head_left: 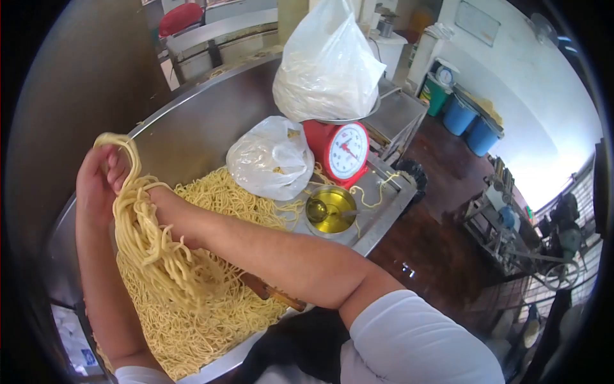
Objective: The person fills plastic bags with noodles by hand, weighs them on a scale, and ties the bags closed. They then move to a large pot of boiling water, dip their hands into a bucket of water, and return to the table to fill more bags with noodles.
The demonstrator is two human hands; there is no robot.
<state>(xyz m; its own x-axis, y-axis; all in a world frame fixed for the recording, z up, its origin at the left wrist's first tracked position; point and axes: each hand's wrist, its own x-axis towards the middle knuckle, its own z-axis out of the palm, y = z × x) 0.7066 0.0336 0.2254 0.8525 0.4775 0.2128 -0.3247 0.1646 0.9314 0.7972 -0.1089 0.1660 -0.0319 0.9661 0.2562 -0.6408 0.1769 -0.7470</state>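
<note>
A thick bundle of yellow noodles [150,237] is lifted above the steel tray, its strands hanging down. At the top left, my left hand [101,176] has its fingers curled in, with a loop of noodles passing over it. My right hand [171,214] is against the middle of the bundle and closed on it; most of its fingers are hidden by strands and by my wrist. Below both hands, a wide layer of loose noodles [166,339] covers the tray [192,131]. Partly under my right forearm lies a brown wooden piece [256,286].
A red dial scale [347,152] bears a large white plastic bag [329,70]. Beside it sits a smaller filled plastic bag [268,160]. A metal bowl of yellow oil [332,221] with a ladle in it stands near the tray's right edge. Blue bins [457,117] and machinery [511,224] stand farther right.
</note>
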